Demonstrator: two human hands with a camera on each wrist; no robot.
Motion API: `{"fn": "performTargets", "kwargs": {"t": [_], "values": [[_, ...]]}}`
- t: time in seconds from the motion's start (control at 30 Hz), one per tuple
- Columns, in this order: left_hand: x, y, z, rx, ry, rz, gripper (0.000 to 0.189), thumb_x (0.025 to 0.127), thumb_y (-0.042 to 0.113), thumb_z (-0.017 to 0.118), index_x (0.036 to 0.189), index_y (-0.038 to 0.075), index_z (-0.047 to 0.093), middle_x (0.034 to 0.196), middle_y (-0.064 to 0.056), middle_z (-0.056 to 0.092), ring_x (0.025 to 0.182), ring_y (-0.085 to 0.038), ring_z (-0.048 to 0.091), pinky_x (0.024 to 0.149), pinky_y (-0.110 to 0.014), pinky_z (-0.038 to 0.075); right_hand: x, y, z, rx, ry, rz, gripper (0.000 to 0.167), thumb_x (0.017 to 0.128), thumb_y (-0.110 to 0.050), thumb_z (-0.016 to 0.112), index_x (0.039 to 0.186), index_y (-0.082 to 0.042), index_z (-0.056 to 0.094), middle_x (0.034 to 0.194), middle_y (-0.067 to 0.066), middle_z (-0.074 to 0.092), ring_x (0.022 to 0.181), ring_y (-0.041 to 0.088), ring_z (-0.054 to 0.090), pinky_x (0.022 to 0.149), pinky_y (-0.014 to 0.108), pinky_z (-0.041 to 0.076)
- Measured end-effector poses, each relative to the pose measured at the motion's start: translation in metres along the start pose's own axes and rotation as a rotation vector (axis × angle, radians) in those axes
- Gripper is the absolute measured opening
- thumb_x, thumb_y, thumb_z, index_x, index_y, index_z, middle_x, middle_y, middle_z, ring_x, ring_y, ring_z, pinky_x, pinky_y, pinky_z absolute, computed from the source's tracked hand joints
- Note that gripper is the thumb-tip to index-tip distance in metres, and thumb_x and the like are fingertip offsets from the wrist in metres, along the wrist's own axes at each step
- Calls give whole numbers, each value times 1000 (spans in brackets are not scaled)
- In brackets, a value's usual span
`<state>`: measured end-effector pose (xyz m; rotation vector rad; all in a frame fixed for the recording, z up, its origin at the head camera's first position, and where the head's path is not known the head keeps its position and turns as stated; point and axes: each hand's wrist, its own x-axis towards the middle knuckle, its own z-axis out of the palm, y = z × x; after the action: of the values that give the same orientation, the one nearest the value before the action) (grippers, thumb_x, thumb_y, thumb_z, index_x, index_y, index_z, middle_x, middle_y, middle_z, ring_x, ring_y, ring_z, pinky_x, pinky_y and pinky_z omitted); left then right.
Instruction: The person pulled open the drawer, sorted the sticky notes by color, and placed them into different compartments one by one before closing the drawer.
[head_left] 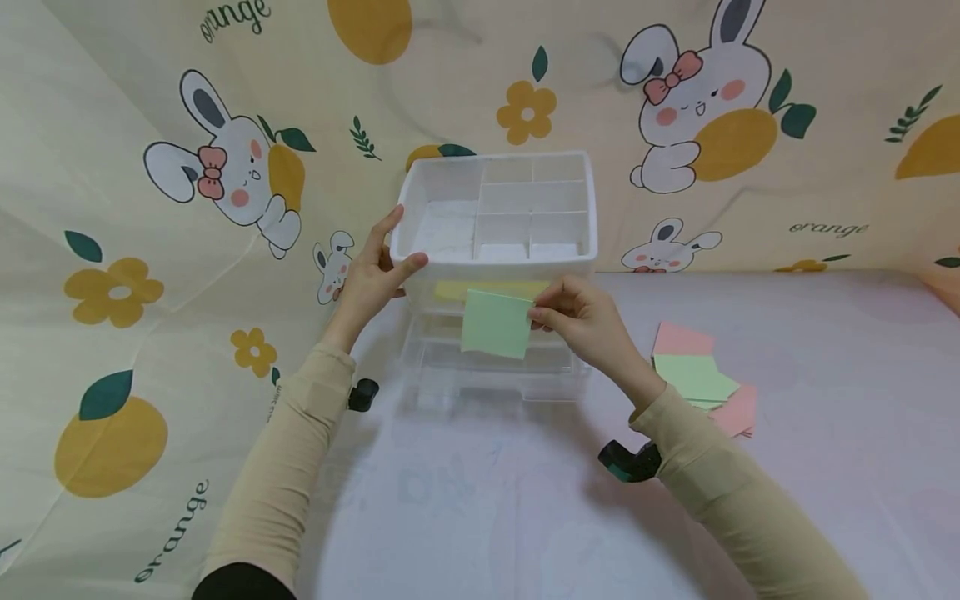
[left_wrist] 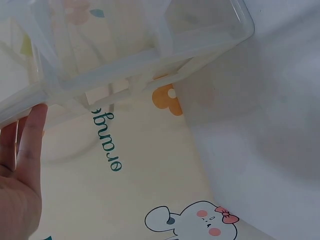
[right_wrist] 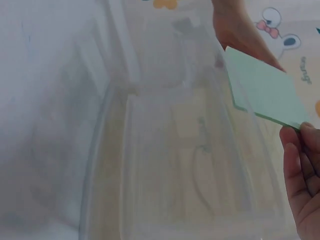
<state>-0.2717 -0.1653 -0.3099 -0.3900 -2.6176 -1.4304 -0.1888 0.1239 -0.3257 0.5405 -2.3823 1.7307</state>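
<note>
A white drawer organizer stands at the back of the table, with a divided tray on top and see-through drawers below. My left hand grips its left front corner, thumb over the rim; in the left wrist view, fingers press against its side. My right hand pinches a light green sticky note pad by its right edge, in front of the drawers. The right wrist view shows the pad's thin stacked edge. Something yellow shows through the upper drawer, partly hidden behind the green pad.
Right of the organizer lie several pink and green note pads in a loose pile. Behind the organizer hangs a cloth printed with rabbits and oranges. A clear drawer front juts out low, towards me.
</note>
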Motion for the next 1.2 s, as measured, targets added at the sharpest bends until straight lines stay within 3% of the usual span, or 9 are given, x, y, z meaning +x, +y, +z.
{"fn": "performTargets", "kwargs": {"t": [0.13,0.3,0.63,1.0,1.2], "values": [[0,0,0,-4,7,0,70,78,58,63,133,64,20,80,-4,42,73,-19,45,67,-29,55,5,1,14,-1,-6,-6,11,86,-5,65,93,1,59,90,19,67,73,7,67,71,29,56],[0,1,0,0,2,-5,71,77,59,63,133,65,19,81,-5,42,75,-19,45,68,-30,55,9,5,30,2,-10,-15,11,86,-3,64,94,1,58,90,19,67,77,21,68,71,32,56],[0,1,1,-1,4,4,70,78,59,62,133,64,20,81,-5,44,75,-19,47,67,-30,55,17,9,54,-68,-97,57,8,88,-7,62,93,-4,58,89,14,68,80,29,67,71,33,56],[0,1,0,-5,6,-12,71,77,59,63,134,63,20,84,-4,44,77,-18,48,68,-28,55,23,9,61,-100,-191,99,8,88,-1,60,93,2,56,88,18,66,76,27,66,67,32,55],[-1,1,1,-13,4,-6,71,77,59,63,134,63,20,83,-5,44,77,-18,48,68,-30,55,23,11,61,-169,-240,143,9,89,-4,59,96,-1,56,89,15,69,73,18,67,65,28,55]]}}
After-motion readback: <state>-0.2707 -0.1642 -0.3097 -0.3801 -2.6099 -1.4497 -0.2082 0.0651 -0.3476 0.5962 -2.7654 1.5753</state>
